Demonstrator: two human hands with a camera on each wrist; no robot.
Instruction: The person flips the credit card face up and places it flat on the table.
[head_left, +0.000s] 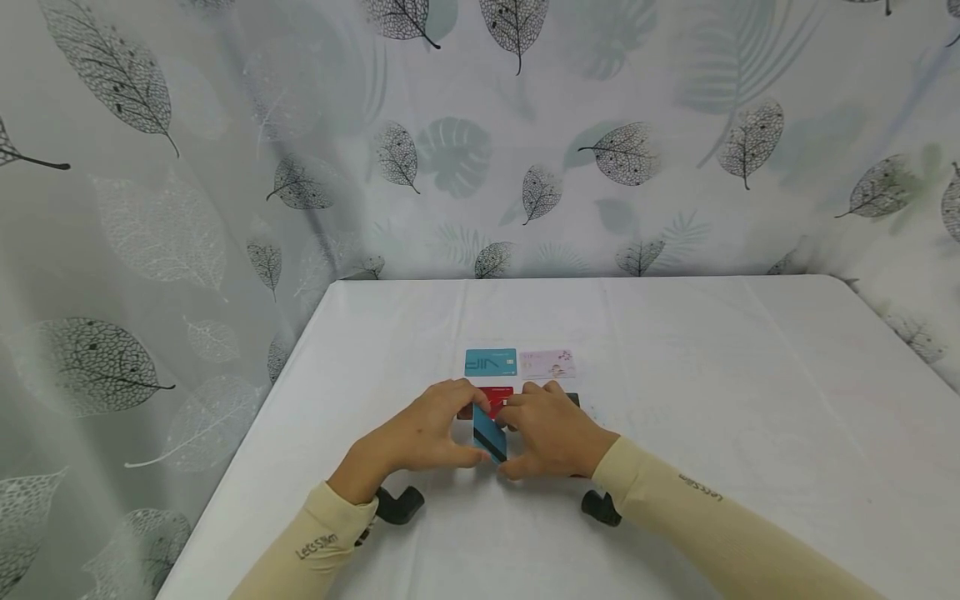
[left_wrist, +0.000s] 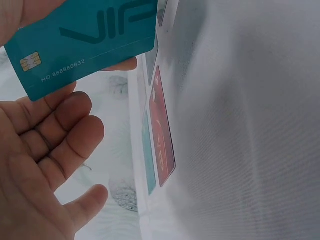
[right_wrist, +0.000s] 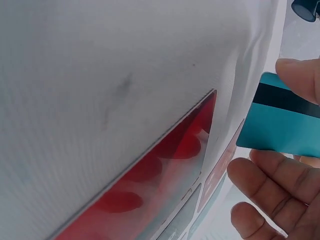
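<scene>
A teal bank-style card (head_left: 490, 433) stands tilted on edge between the two hands. In the left wrist view its printed face (left_wrist: 100, 40) shows "VIP", a gold chip and a number. From the right wrist, its back (right_wrist: 280, 122) with a black stripe appears. My left hand (head_left: 423, 429) pinches the card between thumb and forefinger, the other fingers loosely bent below. My right hand (head_left: 558, 433) grips the card from the other side, thumb over the striped back and a finger at the opposite edge. Just beyond the hands lies a red card (head_left: 497, 400), partly covered by them.
Farther back, another teal VIP card (head_left: 491, 362) lies beside a pink flowered card (head_left: 547, 364). A dark card (head_left: 573, 398) peeks out behind the right hand. A glossy red card (right_wrist: 165, 155) lies near the right wrist. White cloth covers the table (head_left: 712, 375); leaf-patterned curtains (head_left: 540, 192) surround it.
</scene>
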